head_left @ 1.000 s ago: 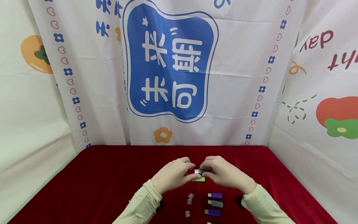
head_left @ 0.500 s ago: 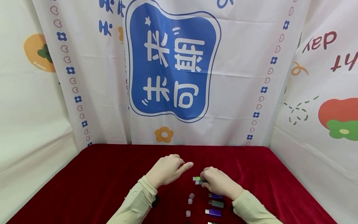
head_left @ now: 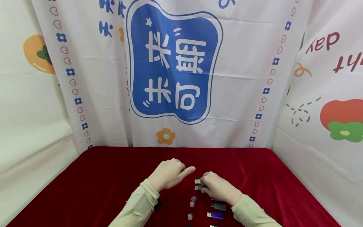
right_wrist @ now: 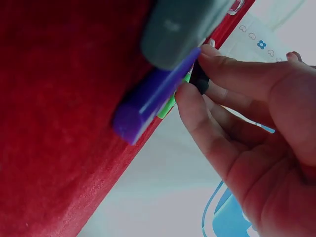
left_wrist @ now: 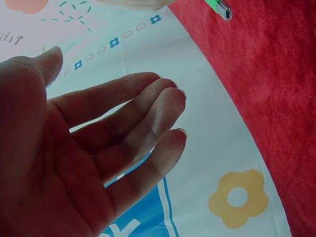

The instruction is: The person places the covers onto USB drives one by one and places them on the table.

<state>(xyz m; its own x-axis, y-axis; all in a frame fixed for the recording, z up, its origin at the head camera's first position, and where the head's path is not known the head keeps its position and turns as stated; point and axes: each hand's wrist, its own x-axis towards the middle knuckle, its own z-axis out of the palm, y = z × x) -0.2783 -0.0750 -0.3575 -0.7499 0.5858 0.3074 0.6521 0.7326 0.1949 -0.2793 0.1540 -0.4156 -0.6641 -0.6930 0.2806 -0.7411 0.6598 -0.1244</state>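
In the head view my right hand (head_left: pixel 219 186) pinches a dark USB stick (head_left: pixel 198 188) low over the cloth, its metal plug end pointing left. Its black body (right_wrist: pixel 200 79) shows between thumb and fingertip in the right wrist view. Just beyond it lies a green USB stick (head_left: pixel 197 181), partly hidden by the fingers. My left hand (head_left: pixel 169 174) hovers to the left, holding nothing. Its fingers are relaxed and slightly bent in the left wrist view, the green stick (left_wrist: pixel 216 7) at the top edge.
A purple USB stick (head_left: pixel 216 216), a grey one (head_left: pixel 219 206) and another purple one (right_wrist: pixel 155 96), mostly hidden by my wrist in the head view, lie in a column. Small clear caps (head_left: pixel 192 204) lie left of them on the red cloth (head_left: pixel 113 189). A printed curtain (head_left: pixel 244 63) hangs behind.
My hands have parted from around the dark stick. The right hand has brought it down beside the green stick, nearer to me; the left has drawn back to the left.
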